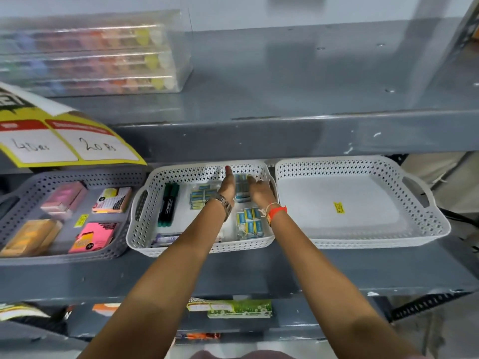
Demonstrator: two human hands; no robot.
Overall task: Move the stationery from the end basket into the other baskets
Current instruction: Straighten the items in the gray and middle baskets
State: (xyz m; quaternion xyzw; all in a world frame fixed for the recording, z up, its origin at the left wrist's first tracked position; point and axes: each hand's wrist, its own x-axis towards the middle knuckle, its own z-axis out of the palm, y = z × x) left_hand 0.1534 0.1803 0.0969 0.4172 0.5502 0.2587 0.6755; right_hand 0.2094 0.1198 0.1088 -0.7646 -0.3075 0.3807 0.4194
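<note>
Three baskets stand in a row on the grey shelf. The right white end basket [363, 164] holds only a yellow sticker [339, 207]. The middle white basket [197, 246] holds green markers [168, 203], a pen pack and several packs of small blue boxes. Both my hands reach into its far right corner. My left hand [228, 185] lies flat, fingers straight, against the left side of a blue box pack [241, 189]. My right hand [260, 190] curls over that pack's right side. The left grey basket [64, 257] holds pink, orange and yellow sticky-note pads.
The upper shelf's front edge [285, 136] hangs low over the baskets' back. A clear case of coloured markers [98, 53] sits on it, and a yellow price sign [64, 141] hangs over its left edge. Boxes lie on the lower shelf [238, 308].
</note>
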